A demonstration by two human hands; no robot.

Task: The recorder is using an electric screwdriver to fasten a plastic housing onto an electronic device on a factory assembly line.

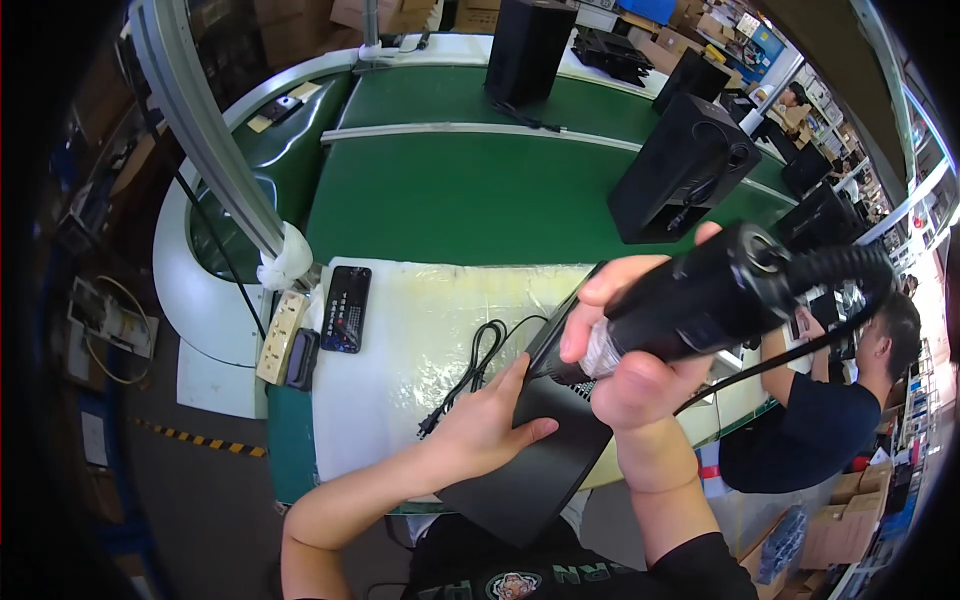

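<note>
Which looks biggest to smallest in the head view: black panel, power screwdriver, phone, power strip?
1. black panel
2. power screwdriver, close to the camera, so its rank is unsure
3. phone and power strip look about alike; not ranked

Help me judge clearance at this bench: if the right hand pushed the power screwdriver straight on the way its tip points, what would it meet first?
Most likely the black case that the left hand steadies. The right hand aims the power screwdriver down-left at its upper end; whether the tip already touches is unclear.

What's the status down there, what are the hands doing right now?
Right hand gripping black power screwdriver, tip on black box. Left hand flat on box, steadying. Black power cord lies beside it on the white mat.
</note>
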